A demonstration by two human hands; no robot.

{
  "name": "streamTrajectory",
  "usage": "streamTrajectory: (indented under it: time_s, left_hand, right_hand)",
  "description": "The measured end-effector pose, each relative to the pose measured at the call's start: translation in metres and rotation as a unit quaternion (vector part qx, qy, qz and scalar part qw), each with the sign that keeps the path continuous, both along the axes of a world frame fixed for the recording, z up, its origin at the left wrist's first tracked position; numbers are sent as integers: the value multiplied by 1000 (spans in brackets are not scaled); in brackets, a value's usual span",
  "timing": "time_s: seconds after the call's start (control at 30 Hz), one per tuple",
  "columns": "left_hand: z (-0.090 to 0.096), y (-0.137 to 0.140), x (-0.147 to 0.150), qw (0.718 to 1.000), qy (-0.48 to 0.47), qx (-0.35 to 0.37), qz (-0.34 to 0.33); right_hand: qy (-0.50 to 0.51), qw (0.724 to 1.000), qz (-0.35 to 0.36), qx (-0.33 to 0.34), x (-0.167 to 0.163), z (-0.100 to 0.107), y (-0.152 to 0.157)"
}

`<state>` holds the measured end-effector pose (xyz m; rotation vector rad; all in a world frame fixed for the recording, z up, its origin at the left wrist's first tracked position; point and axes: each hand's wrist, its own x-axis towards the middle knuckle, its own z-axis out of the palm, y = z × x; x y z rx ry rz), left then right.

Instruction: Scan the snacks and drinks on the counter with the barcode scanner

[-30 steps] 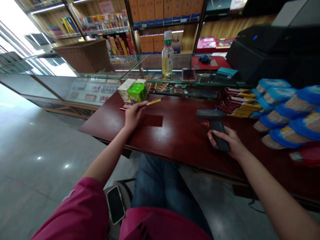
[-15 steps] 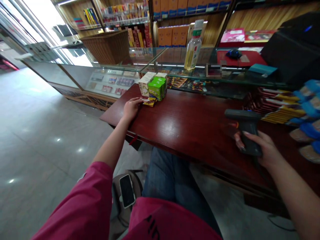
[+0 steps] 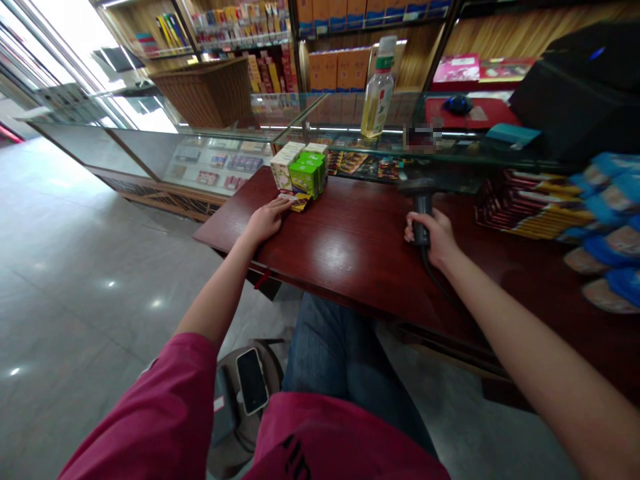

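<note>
1. Yellow shows at the fingertips of the left hand [image 3: 267,220], which stretches low over the counter [image 3: 370,267] to a small packet [image 3: 301,202]; whether the fingers pinch it or only rest on it, I cannot tell.
2. That packet lies on the counter, just in front of some green boxes [image 3: 306,172] with white boxes [image 3: 283,170] beside them. A second ago the left hand held a yellow packet farther out over the wood; now it lies by the boxes, so its placing looks nearly finished.
3. Clenched around the handle of a dark scanner [image 3: 422,207], the right hand [image 3: 436,235] has swung from the packet stack toward mid-counter, and the scanner's head is turned away from the wearer. It stands well apart from the yellow packet, so it does not seem to be reading that one.
4. Right of the scanner sit a stack of maroon-and-yellow packets [image 3: 525,213] and blue-lidded tubs [image 3: 620,230].
5. Behind the counter, a bottle [image 3: 379,100] of pale yellow liquid stands on a glass case [image 3: 135,157], with a wicker basket [image 3: 205,90] farther left.
6. Below, a phone [image 3: 252,380] lies on a stool [image 3: 230,460] by the wearer's legs.
</note>
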<state>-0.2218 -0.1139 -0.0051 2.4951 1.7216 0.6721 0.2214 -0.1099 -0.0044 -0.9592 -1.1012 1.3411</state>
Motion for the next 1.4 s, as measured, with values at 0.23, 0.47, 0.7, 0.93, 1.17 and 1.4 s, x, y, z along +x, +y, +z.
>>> streamTrajectory:
  time_s: [0.23, 0.47, 0.7, 0.93, 1.17, 1.4]
  left_hand:
    - [0, 4, -2, 1000, 14, 22, 18]
    - [8, -4, 72, 990, -11, 127, 63]
    - [9, 28, 295, 967, -37, 123, -221]
    - [11, 97, 450, 933, -99, 147, -314]
    - [13, 93, 454, 934, -16, 155, -321]
    - [7, 78, 324, 935, -318, 36, -154]
  right_hand:
    - [-26, 997, 68, 36, 22, 0, -5]
    - [-227, 928, -161, 248, 65, -16, -21]
    - [-345, 806, -375, 302, 98, -18, -41]
    - [-320, 776, -475, 264, 105, -24, -40]
    - [-288, 780, -489, 262, 102, -23, -43]
    - [-181, 929, -243, 214, 91, -1, -63]
